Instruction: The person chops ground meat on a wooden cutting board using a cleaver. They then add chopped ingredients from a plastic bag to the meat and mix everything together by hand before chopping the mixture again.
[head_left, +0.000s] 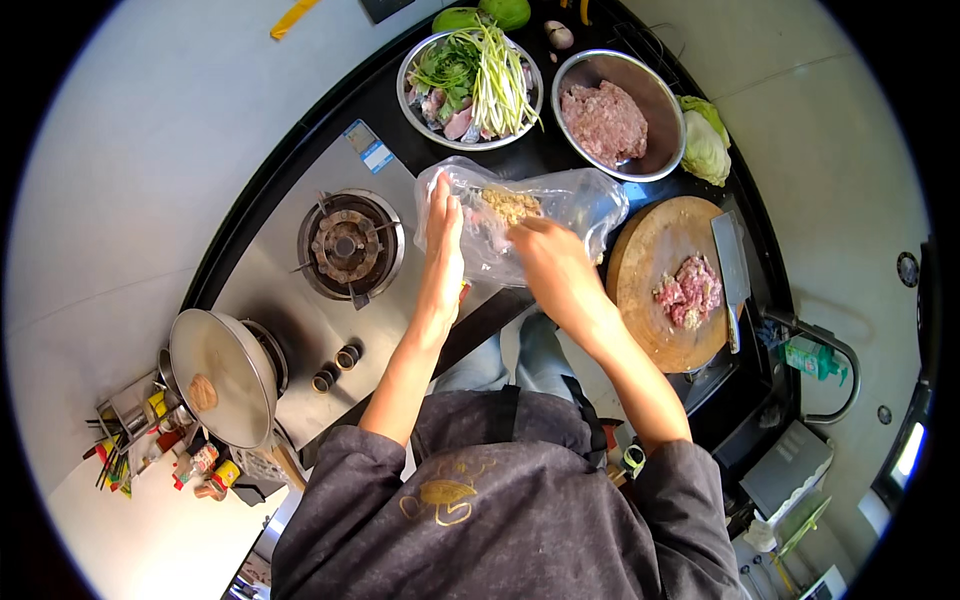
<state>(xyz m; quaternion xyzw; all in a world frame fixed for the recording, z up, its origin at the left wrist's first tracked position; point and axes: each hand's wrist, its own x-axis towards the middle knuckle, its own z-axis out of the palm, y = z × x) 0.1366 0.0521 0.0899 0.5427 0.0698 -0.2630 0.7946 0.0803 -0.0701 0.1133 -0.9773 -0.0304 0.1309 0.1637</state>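
Observation:
My left hand (445, 244) stands on edge against the left part of a clear plastic bag (555, 195), its fingers straight and its palm turned inward. My right hand (546, 251) is over the bag's middle, fingers bent down and slightly blurred; whether they hold anything is hidden. Pale yellow minced food (511, 204), perhaps garlic or ginger, shows in the bag just beyond my right fingers. To the right, chopped raw meat (690, 291) lies on a round wooden chopping board (637, 300), with a cleaver (731, 255) along the board's right edge.
Beyond the bag are a steel bowl (664, 82) of minced meat, a steel bowl (401, 112) of fish pieces and greens, and a cabbage (705, 142). At left are a gas burner (345, 246) and a wok (232, 375). A curved tap (847, 375) stands at right.

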